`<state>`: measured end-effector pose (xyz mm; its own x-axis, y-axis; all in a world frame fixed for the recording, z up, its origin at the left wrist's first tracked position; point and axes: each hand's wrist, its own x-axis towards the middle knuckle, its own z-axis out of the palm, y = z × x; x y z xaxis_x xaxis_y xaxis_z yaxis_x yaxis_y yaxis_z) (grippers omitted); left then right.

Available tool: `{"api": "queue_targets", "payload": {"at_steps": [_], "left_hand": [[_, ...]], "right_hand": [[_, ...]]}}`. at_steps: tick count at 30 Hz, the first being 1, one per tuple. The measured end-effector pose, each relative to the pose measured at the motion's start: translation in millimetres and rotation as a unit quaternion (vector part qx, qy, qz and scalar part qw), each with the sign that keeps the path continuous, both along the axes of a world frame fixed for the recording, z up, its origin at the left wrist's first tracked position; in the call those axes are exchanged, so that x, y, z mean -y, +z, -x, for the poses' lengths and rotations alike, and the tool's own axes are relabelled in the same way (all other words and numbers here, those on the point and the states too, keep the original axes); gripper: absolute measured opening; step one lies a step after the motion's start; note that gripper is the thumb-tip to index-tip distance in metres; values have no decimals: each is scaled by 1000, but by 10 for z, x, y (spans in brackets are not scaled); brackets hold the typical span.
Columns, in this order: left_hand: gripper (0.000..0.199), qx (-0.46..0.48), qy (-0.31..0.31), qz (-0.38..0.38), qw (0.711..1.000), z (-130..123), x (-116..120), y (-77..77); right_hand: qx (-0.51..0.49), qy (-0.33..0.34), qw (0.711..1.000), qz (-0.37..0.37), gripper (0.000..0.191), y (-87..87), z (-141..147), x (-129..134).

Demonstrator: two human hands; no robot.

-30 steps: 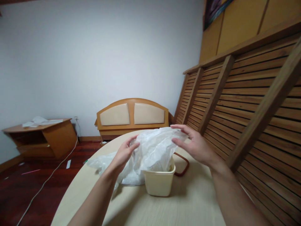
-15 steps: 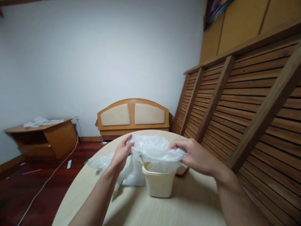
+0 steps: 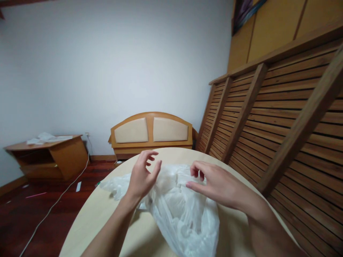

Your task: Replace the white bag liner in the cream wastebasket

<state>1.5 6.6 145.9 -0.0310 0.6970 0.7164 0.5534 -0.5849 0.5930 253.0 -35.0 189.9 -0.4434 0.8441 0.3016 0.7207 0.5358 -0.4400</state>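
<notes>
A white plastic bag [image 3: 184, 214] spreads over the middle of the round table and drapes down toward me; the cream bin is hidden beneath it. My left hand [image 3: 143, 173] hovers at the bag's left side, fingers curved and apart, with nothing between them. Over the bag's upper right, my right hand [image 3: 211, 180] is also open, thumb and fingers parted. More crumpled plastic [image 3: 116, 185] lies on the table to the left, partly behind my left wrist.
The pale round table [image 3: 91, 221] fills the foreground. Beyond it stands a wooden headboard [image 3: 150, 128]. Slatted wooden panels [image 3: 270, 121] lean along the right. At the left are a low cabinet [image 3: 64, 157] and a white cable [image 3: 56, 203] on the dark floor.
Both hands have let go of the white plastic bag. It has come down over the cream bin and its near part has dropped toward me, covering the bin from view.
</notes>
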Motion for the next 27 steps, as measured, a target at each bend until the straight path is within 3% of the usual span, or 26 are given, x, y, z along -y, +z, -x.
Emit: {"api": "queue_targets", "payload": {"at_steps": [1, 3, 5, 7, 10, 13, 15, 17, 20, 23, 27], "left_hand": [[30, -50, -9, 20, 999, -29, 68, -3], [47, -128, -21, 73, 989, -67, 150, -44], [60, -165, -32, 129, 977, -74, 146, -106], [53, -167, -33, 173, 970, -55, 74, -157], [36, -150, 16, 181, 972, 11, -80, -197], [33, -182, 82, 203, 959, 99, -183, -225], [34, -220, 84, 252, 939, 147, -207, -241], [35, -218, 53, 268, 937, 165, -208, -245], [38, -138, -15, 214, 967, 122, -200, -231], [43, -103, -55, 194, 974, 36, -196, -233], [26, -149, -22, 214, 965, -36, -195, -246]], "right_hand": [[4, -38, 999, -22, 40, -47, 1, -53], [15, -36, 999, -6, 53, -131, -3, -147], [20, 11, 999, 32, 48, -188, -17, -233], [-10, 28, 999, 32, 38, -214, -57, -324], [-103, -44, 993, -39, 33, -229, -199, -477], [-106, -146, 975, -130, 29, -250, -390, -602], [-68, -182, 969, -154, 28, -260, -470, -635], [-39, -194, 971, -133, 24, -255, -469, -622], [-30, -169, 984, -42, 26, -237, -350, -552], [-20, -116, 992, 51, 40, -270, -221, -487], [-9, -55, 997, 45, 49, -374, -163, -483]]}}
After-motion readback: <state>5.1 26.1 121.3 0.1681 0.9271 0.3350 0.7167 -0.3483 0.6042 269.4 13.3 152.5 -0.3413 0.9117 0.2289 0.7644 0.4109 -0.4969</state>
